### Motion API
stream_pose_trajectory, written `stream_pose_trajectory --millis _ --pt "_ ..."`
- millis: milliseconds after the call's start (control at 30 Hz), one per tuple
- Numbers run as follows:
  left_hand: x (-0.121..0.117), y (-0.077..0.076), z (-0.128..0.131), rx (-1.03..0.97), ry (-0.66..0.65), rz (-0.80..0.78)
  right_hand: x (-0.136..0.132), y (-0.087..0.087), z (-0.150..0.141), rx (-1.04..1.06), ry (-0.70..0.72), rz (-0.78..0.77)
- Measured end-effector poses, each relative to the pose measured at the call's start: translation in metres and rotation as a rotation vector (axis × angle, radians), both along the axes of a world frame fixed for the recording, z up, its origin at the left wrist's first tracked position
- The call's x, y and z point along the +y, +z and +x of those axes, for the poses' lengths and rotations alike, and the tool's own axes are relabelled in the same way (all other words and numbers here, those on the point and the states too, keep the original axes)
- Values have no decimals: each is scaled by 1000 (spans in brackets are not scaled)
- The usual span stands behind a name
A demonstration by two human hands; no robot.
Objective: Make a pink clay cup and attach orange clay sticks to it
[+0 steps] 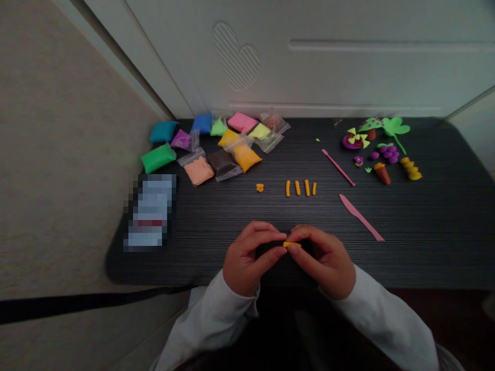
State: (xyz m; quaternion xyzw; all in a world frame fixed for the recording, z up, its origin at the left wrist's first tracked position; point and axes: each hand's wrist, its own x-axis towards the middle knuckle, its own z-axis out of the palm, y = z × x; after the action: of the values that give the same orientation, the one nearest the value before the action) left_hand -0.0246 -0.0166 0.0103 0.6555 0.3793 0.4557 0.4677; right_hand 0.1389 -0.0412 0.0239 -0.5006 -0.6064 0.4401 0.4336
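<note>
Between my fingertips, near the table's front edge, is a short orange-yellow clay roll [293,245]. My left hand [249,257] pinches its left end, and my right hand [325,257] pinches it from the right with thumb and fingers. Beyond my hands several orange clay strips [297,188] lie side by side, apart from each other. To their left sits a small orange clay lump [260,188]. A pink modelling knife [361,217] and a thin pink stick tool [338,167] lie to the right of the strips.
Packets of coloured clay [198,170] crowd the back left of the dark table [216,211]. A phone [150,211], its screen blurred, lies at the left edge. Small finished clay figures, including purple grapes [389,153], stand at the back right. A white panel [348,77] rises behind the table.
</note>
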Motion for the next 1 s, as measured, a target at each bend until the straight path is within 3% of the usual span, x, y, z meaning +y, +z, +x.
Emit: stream_pose_trajectory --millis 433,667,767,867,1000 --pt "0 -1 0 -54 14 8 0 -3 1 -35 -22 1" --pt "0 -1 1 27 163 -37 12 -10 13 -520 47 290" --pt "2 -1 2 38 209 -36 15 -14 15 -675 75 314" --pt "3 -3 2 136 234 14 15 -16 15 -736 79 307" --pt "4 -4 2 445 313 236 14 -17 18 -698 57 317"
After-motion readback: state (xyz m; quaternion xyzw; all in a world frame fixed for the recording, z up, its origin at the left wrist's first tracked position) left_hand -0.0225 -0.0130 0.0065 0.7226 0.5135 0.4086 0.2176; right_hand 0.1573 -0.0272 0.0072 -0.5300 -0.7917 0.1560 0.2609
